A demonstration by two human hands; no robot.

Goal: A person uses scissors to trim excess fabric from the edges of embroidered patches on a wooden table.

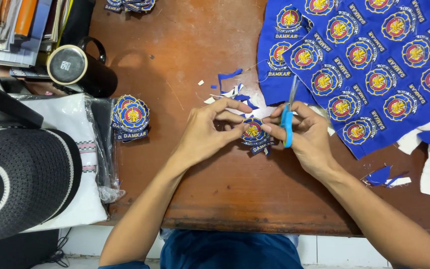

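Your left hand (pixel 206 130) pinches round blue patch (pixel 254 132) by fingertips. Your right hand (pixel 304 133) closed around blue-handled scissors (pixel 287 119), fingertips touching same patch, blades pointing away.

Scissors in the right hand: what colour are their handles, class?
Light blue; the scissors show best in the head view, held in the right hand.

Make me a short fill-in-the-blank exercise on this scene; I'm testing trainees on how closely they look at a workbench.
1. The right hand holds scissors with ____ handles.
2. The left hand pinches a round embroidered patch against the ____ hand's fingertips.
3. The uncut patches sit on a sheet of ____ fabric at the table's right.
4. A stack of cut patches lies beside a black ____.

Missing words: blue; right; blue; mug
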